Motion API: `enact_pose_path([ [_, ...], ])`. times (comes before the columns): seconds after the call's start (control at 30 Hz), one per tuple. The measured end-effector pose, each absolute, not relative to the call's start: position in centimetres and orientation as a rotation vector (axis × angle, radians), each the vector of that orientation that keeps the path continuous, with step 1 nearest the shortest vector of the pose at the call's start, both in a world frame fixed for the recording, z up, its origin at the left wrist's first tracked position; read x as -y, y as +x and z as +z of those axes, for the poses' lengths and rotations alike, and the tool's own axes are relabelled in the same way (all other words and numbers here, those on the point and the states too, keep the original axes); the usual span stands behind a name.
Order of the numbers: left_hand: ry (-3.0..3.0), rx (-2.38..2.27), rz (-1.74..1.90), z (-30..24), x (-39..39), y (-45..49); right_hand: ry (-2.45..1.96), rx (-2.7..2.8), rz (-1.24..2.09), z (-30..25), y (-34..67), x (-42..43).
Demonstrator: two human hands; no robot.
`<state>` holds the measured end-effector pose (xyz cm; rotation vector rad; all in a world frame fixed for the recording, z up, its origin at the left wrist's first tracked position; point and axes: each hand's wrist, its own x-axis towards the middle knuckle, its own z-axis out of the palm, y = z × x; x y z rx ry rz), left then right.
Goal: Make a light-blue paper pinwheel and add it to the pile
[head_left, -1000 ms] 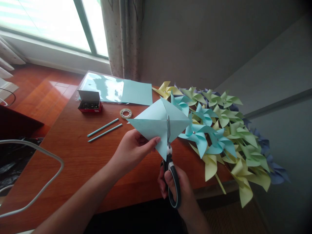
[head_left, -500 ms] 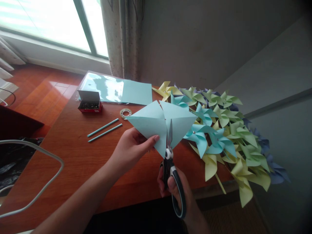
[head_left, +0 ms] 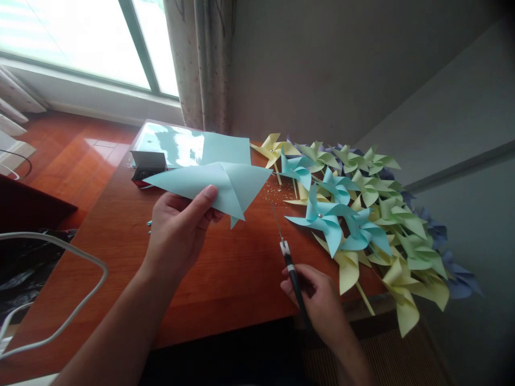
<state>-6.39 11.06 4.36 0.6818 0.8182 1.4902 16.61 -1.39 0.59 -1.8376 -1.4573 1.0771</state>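
Observation:
My left hand (head_left: 181, 230) pinches a light-blue sheet of paper (head_left: 209, 182) between thumb and fingers, above the table. The sheet is creased and tilted, with pointed corners and a flap hanging at its lower right. In my right hand (head_left: 317, 297) is a pair of scissors (head_left: 287, 254) with black and white handles. It is turned edge-on, blades pointing up and away, apart from the paper. Just right of the blades lies a light-blue paper pinwheel (head_left: 322, 217).
Many yellow, green, blue and purple pinwheels (head_left: 370, 187) cover the table's right side. A small open box (head_left: 148, 165) and light-blue sheets in a clear sleeve (head_left: 177, 142) lie at the back left. Tiny scraps (head_left: 277, 194) are scattered near the pinwheels. A white cable (head_left: 96, 262) loops at left.
The scissors have come away from the paper and turned edge-on, lower right. My left hand has moved left with the paper and tilted it, now covering the tape roll and most of the blue sticks.

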Motion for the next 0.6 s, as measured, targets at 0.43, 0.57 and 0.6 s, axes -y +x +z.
enact_pose_path([
  [0.43, 0.658, -0.837, 1.519, 3.3, -11.5, -6.1, -2.179, 1.943, 0.158, -0.1, 17.0, -1.6],
  [0.57, 0.686, -0.849, 1.493, 3.3, -11.4, -6.1, -2.155, 1.978, 0.083, -0.2, 17.0, -1.9],
  [0.6, 0.694, -0.851, 1.487, 3.2, -11.4, -6.1, -2.154, 1.981, 0.077, -0.2, 17.0, -2.0],
])
